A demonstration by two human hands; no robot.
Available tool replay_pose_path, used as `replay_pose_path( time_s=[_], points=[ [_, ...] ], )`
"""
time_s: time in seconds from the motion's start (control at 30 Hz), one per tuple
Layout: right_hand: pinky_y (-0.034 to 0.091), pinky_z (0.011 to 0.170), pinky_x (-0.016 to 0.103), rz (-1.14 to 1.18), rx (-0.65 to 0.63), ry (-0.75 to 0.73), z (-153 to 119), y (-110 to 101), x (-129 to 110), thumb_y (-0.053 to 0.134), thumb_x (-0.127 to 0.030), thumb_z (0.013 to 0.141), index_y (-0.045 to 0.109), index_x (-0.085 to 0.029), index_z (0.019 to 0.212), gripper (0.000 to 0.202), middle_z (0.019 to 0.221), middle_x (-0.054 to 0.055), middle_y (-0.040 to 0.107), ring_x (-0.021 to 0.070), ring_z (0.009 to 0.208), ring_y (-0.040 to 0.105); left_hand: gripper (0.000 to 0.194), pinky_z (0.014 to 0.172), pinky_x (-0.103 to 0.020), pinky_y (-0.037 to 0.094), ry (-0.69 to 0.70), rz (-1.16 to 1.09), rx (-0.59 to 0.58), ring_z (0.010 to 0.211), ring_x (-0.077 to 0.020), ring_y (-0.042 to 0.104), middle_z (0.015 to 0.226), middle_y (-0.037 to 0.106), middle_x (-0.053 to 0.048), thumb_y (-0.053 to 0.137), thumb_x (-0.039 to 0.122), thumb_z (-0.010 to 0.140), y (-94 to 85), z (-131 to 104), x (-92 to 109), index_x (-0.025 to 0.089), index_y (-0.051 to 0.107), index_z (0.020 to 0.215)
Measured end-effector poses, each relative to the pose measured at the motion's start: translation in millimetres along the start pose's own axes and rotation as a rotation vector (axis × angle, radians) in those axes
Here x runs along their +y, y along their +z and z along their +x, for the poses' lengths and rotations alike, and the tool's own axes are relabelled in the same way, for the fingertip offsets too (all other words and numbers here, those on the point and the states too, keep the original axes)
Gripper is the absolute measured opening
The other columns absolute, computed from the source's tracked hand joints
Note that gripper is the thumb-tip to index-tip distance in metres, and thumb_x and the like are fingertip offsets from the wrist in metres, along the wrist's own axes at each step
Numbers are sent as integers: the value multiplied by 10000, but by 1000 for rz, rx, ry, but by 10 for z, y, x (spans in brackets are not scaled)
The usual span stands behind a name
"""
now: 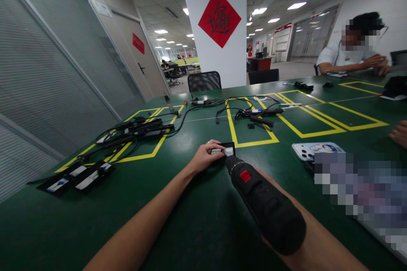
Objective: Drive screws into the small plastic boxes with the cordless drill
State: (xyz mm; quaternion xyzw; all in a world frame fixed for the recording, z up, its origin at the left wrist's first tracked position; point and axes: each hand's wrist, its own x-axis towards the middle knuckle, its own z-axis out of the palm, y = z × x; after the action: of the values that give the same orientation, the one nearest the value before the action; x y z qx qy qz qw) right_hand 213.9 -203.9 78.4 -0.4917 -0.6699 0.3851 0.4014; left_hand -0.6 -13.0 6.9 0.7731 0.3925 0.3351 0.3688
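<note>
Dark green tabletop point(178, 203), marked with yellow tape rectangles, seen from the wearer's head. Two bare hands work near its middle. The left hand point(207, 156), one ring on a finger, lies at the left side of one small black tray point(233, 145) with a pale inside; its thumb and fingers are drawn close together beside a silvery part, though whether they grip it I cannot tell. The right hand point(270, 180), mostly hidden by the tool, holds one black power drill point(263, 207) with one red switch, its nose pointing at the tray. The tray sits just in front of a taped rectangle. To the left lies a heap of black cables point(149, 128), too tangled to count, and nearer are two flat black pieces with pale panels, one at the left point(59, 183) and one just beside it point(92, 176). Beyond the tray is a second group of dark cables and tools point(259, 113). To the right is one phone point(318, 148) showing three lenses. Two dark chairs, one left point(204, 81) and one right point(263, 76), stand at the far edge. One person in a white top point(330, 56) sits at far right, forearms on the tabletop; part of another hand point(400, 133) shows at the right edge.
</note>
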Motion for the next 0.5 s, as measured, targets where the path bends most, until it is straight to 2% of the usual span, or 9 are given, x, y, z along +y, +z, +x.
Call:
replay_pose_path(
  time_s=[0.07,0.17,0.4,0.5],
  points=[
    [287,1057,432,18,37,-2,49,61,60,421,-192,877,389,-264,1279,410,1328,43,467,194,1251,403,286,896,-327,410,4,-3,-8,1019,-205,515,1120,523,-78,625,343,726,-1,1,-1,183,674,958],
    [299,1051,416,46,54,9,105,100,103,411,-176,866,430,-275,1241,388,1302,33,503,190,1233,432,278,914,-344,405,9,12,0,1036,-214,508,1114,529,-78,624,334,723,2,3,-5,185,676,953],
    [368,1002,423,49,-2,14,6,-80,57,457,-169,834,406,-303,1282,470,1294,37,520,220,1217,447,284,914,-349,405,5,9,0,1038,-218,506,1121,526,-82,628,335,722,5,2,1,184,674,958],
    [369,999,425,47,-4,14,15,-62,102,481,-180,821,402,-310,1292,495,1307,42,509,231,1206,460,277,906,-333,402,16,-11,-8,1038,-210,508,1118,525,-78,627,334,731,2,1,-11,189,672,962]
  ],
)
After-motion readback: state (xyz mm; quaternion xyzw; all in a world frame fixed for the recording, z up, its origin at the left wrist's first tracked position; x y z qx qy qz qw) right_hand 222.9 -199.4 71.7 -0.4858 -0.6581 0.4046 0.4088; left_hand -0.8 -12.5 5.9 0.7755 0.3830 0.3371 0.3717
